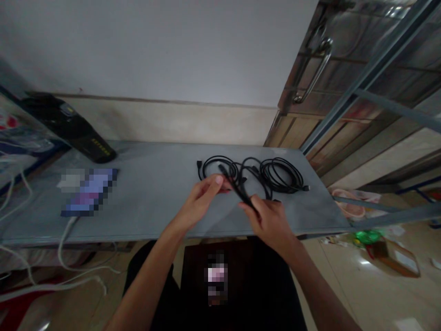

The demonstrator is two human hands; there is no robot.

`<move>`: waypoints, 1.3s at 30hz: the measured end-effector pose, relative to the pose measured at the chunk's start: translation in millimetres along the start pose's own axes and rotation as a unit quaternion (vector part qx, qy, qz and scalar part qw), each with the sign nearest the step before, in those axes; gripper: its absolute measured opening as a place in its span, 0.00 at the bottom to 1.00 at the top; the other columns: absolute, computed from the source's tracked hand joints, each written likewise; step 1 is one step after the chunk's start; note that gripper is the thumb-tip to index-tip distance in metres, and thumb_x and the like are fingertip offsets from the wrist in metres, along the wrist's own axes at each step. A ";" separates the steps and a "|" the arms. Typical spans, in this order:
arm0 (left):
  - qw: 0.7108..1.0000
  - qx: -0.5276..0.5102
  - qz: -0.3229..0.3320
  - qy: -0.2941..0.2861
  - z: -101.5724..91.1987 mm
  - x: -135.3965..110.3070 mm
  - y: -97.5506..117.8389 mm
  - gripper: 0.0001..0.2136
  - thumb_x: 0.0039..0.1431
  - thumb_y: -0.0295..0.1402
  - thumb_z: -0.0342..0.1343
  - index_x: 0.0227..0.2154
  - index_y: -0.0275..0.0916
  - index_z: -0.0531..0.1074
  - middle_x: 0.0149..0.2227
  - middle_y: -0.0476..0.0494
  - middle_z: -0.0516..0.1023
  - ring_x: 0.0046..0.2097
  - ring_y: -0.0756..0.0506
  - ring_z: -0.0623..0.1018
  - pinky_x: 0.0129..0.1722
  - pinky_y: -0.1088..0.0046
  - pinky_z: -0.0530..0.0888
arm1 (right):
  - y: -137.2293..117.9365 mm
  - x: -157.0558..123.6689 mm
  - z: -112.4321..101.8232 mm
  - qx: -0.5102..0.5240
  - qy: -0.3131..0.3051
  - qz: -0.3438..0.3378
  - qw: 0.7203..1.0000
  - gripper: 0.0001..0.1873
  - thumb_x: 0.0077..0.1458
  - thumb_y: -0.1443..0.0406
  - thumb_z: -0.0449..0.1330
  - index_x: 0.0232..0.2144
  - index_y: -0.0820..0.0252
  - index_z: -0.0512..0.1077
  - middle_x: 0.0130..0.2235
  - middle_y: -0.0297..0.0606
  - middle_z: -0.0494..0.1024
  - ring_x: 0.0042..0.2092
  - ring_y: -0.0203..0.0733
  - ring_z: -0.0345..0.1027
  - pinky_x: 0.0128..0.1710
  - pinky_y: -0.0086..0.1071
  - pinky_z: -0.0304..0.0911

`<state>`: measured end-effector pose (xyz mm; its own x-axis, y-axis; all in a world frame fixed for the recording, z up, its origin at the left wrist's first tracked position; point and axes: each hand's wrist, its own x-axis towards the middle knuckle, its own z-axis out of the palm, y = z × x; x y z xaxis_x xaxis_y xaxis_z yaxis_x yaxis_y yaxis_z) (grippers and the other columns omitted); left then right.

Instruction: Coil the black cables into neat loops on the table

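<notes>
My right hand (270, 218) is closed around a black cable (239, 189), which looks doubled into a few strands and slants up to the left. At its upper part my left hand (206, 191) pinches with thumb and fingertips; the exact grip is partly hidden. Behind my hands lies one looped black cable (218, 158) with a flat plug at its left end. To the right rests a coiled black cable (282, 177), its plug pointing right. More black loops between these two overlap, and I cannot tell which belongs to which cable.
The grey table (155, 197) stands against a wall. On its left are a black umbrella-like or bottle-like item (79, 133) with yellow lettering and a blurred phone (91, 191) on a white cable (62, 243). A metal frame (344, 112) rises at right; a cardboard box (394, 257) is on the floor.
</notes>
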<state>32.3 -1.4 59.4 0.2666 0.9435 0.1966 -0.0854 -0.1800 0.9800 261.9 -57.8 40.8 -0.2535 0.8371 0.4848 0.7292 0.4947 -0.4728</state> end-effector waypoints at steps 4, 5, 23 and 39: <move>0.974 0.211 0.080 -0.015 -32.0 46.6 -31.2 0.21 0.72 0.57 0.65 0.49 0.44 0.87 0.53 0.36 0.90 0.56 0.33 0.86 0.65 0.49 0.78 | 52.4 10.8 -49.9 -0.101 0.124 0.080 0.984 0.31 0.79 0.38 0.52 0.29 0.48 0.65 0.19 0.33 0.67 0.22 0.44 0.65 0.29 0.38 0.55; 0.966 0.242 0.088 -0.022 -40.7 54.7 -41.9 0.21 0.71 0.57 0.65 0.48 0.43 0.87 0.52 0.36 0.90 0.55 0.32 0.85 0.65 0.49 0.77 | 66.4 12.7 -55.8 -0.125 0.138 0.094 0.978 0.31 0.78 0.37 0.52 0.29 0.48 0.65 0.20 0.33 0.67 0.23 0.45 0.66 0.29 0.38 0.54; 0.883 0.444 0.122 0.090 -85.0 63.0 -105.1 0.20 0.71 0.38 0.65 0.63 0.41 0.75 0.65 0.29 0.76 0.69 0.28 0.72 0.75 0.40 0.64 | 156.8 -3.9 2.9 -0.243 0.124 0.072 0.959 0.23 0.77 0.47 0.63 0.52 0.60 0.82 0.38 0.46 0.82 0.48 0.58 0.75 0.55 0.49 0.69; 0.900 0.410 0.123 0.086 -88.0 64.6 -113.8 0.22 0.69 0.30 0.61 0.65 0.44 0.72 0.66 0.33 0.75 0.70 0.32 0.75 0.75 0.42 0.72 | 162.0 -4.1 6.9 -0.289 0.087 0.062 0.951 0.30 0.79 0.41 0.56 0.53 0.60 0.81 0.50 0.53 0.85 0.54 0.61 0.75 0.59 0.52 0.66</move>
<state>-25.3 104.5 -42.2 0.1772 0.8635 0.4721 0.6336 -0.4672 0.6167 376.7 20.5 -42.9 -0.0696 0.8042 0.5903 0.9871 0.1413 -0.0760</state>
